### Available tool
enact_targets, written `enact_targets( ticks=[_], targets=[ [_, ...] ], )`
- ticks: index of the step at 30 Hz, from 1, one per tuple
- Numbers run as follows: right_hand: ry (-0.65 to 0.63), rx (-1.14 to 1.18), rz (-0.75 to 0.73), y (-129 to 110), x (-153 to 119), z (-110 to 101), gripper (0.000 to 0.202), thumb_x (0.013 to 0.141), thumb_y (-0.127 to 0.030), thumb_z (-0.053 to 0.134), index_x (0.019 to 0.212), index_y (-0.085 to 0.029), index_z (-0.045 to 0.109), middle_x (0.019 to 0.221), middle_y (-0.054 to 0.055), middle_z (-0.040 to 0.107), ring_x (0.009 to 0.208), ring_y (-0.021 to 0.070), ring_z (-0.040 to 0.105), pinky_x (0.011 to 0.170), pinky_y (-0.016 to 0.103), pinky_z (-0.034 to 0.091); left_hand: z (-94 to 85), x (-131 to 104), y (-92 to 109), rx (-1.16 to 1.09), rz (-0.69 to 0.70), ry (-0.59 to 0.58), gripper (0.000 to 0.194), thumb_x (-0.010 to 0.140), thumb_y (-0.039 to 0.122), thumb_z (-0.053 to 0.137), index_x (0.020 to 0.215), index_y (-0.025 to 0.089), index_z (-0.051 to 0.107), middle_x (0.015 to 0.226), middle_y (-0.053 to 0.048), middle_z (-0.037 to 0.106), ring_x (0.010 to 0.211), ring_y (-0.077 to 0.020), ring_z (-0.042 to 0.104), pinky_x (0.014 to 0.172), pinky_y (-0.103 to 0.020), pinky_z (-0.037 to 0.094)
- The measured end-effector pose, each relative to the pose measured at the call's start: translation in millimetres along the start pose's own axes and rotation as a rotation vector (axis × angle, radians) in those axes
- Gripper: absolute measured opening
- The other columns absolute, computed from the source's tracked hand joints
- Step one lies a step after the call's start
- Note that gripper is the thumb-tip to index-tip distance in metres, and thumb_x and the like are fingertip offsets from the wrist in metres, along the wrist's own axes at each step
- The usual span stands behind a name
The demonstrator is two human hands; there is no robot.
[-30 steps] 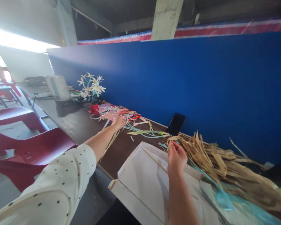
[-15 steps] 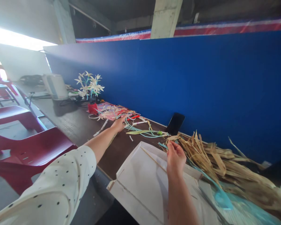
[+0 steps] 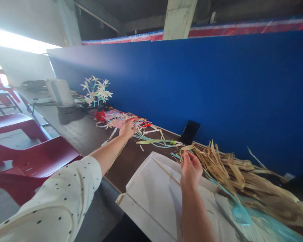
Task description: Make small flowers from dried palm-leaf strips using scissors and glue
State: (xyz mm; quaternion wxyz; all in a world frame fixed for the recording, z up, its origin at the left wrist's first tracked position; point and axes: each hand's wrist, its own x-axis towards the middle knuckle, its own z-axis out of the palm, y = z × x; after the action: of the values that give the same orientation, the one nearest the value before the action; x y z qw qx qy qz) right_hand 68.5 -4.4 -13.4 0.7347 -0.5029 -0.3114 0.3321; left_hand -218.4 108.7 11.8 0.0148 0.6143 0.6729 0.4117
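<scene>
My left hand (image 3: 127, 129) reaches out over a pile of pale handmade flowers and strips (image 3: 120, 117), its fingers and thumb apart beside a small whitish ring (image 3: 135, 124). Some fingertips are lost among the strips. My right hand (image 3: 191, 169) is closed in a pinch above the far edge of an open white cardboard box (image 3: 155, 191). What it pinches is too small to make out. A thin stick (image 3: 166, 172) slants across the box towards my right wrist. Pale blue-green stems (image 3: 156, 144) and a long green leaf strip (image 3: 151, 141) lie between my hands.
Dried husks (image 3: 232, 171) heap at the right, near scissors (image 3: 227, 218). A black phone (image 3: 190, 132) leans on the blue partition (image 3: 217, 84). White flowers (image 3: 98, 90) stand in a red pot (image 3: 100, 116); a kettle (image 3: 60, 92) is farther left. Red chairs (image 3: 37, 158) flank the table.
My left hand has moved slightly farther away and up, deeper into the pile of flowers and strips. My right hand keeps its pinch and has barely shifted.
</scene>
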Motion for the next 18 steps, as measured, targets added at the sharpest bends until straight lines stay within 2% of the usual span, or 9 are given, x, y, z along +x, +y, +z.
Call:
enact_targets(
  ticks=[2, 4, 6, 8, 10, 12, 15, 18],
  targets=[
    [0.043, 0.057, -0.025, -3.5, 1.5, -0.6, 0.033, 0.067, -0.035, 0.065, 0.094, -0.017, 0.06, 0.066, -0.002, 0.055, 0.044, 0.0055, 0.039, 0.038, 0.018, 0.032, -3.9, 6.2, 15.0, -0.066, -0.052, 0.166, 0.039, 0.079, 0.031, 0.052, 0.116, 0.019, 0.053, 0.116, -0.011, 0.053, 0.112, -0.0265, 0.047, 0.098, -0.041, 0.037],
    [0.1, 0.126, -0.036, -8.8, 3.2, -2.5, 0.037, 0.067, -0.032, 0.064, 0.1, -0.018, 0.056, 0.068, -0.003, 0.053, 0.043, 0.0052, 0.039, 0.038, 0.018, 0.032, -7.3, 9.3, 37.7, -0.189, -0.067, 0.276, 0.032, 0.079, 0.028, 0.052, 0.108, 0.015, 0.057, 0.109, -0.011, 0.057, 0.106, -0.0224, 0.052, 0.096, -0.036, 0.039],
    [0.16, 0.169, -0.021, -14.6, 4.4, -5.6, 0.041, 0.064, -0.029, 0.064, 0.103, -0.019, 0.053, 0.072, -0.003, 0.053, 0.045, 0.0057, 0.042, 0.038, 0.018, 0.033, -9.9, 6.0, 67.0, -0.374, -0.065, 0.289, 0.031, 0.08, 0.025, 0.051, 0.109, 0.014, 0.055, 0.108, -0.01, 0.057, 0.098, -0.0182, 0.056, 0.091, -0.032, 0.044],
    [0.193, 0.169, -0.018, -19.1, 4.8, -9.2, 0.042, 0.063, -0.026, 0.064, 0.102, -0.02, 0.053, 0.083, 0.0, 0.055, 0.052, 0.0073, 0.048, 0.04, 0.018, 0.035, -11.5, -4.0, 98.9, -0.53, -0.047, 0.285, 0.031, 0.082, 0.023, 0.049, 0.112, 0.015, 0.052, 0.11, -0.009, 0.057, 0.098, -0.0167, 0.056, 0.089, -0.031, 0.046],
    [0.205, 0.143, -0.034, -20.9, 4.6, -12.2, 0.04, 0.061, -0.023, 0.062, 0.1, -0.019, 0.054, 0.092, 0.002, 0.056, 0.06, 0.0087, 0.052, 0.042, 0.017, 0.037, -11.4, -16.9, 127.0, -0.593, 0.041, 0.293, 0.029, 0.083, 0.02, 0.048, 0.111, 0.017, 0.052, 0.112, -0.009, 0.056, 0.102, -0.0164, 0.055, 0.09, -0.031, 0.045],
    [0.197, 0.117, -0.026, -20.4, 4.3, -13.6, 0.037, 0.061, -0.023, 0.062, 0.097, -0.019, 0.056, 0.092, 0.002, 0.056, 0.064, 0.0095, 0.053, 0.044, 0.017, 0.038, -9.1, -27.1, 145.7, -0.602, 0.115, 0.284, 0.027, 0.083, 0.019, 0.047, 0.109, 0.019, 0.054, 0.113, -0.008, 0.056, 0.103, -0.0159, 0.054, 0.089, -0.031, 0.046],
    [0.156, 0.118, 0.019, -17.8, 4.1, -12.8, 0.034, 0.061, -0.025, 0.063, 0.093, -0.017, 0.058, 0.084, 0.002, 0.057, 0.061, 0.0096, 0.052, 0.043, 0.018, 0.037, -1.3, -30.5, 150.6, -0.578, 0.102, 0.218, 0.021, 0.082, 0.018, 0.047, 0.099, 0.018, 0.06, 0.106, -0.007, 0.06, 0.097, -0.0151, 0.056, 0.089, -0.031, 0.045],
    [0.096, 0.156, 0.029, -16.0, 3.3, -10.0, 0.032, 0.06, -0.028, 0.065, 0.089, -0.016, 0.057, 0.074, -0.001, 0.056, 0.052, 0.0078, 0.047, 0.04, 0.018, 0.033, 8.0, -22.4, 133.5, -0.533, 0.021, 0.168, 0.021, 0.08, 0.018, 0.047, 0.092, 0.017, 0.065, 0.097, -0.004, 0.066, 0.091, -0.0155, 0.059, 0.088, -0.031, 0.045]
  ],
)
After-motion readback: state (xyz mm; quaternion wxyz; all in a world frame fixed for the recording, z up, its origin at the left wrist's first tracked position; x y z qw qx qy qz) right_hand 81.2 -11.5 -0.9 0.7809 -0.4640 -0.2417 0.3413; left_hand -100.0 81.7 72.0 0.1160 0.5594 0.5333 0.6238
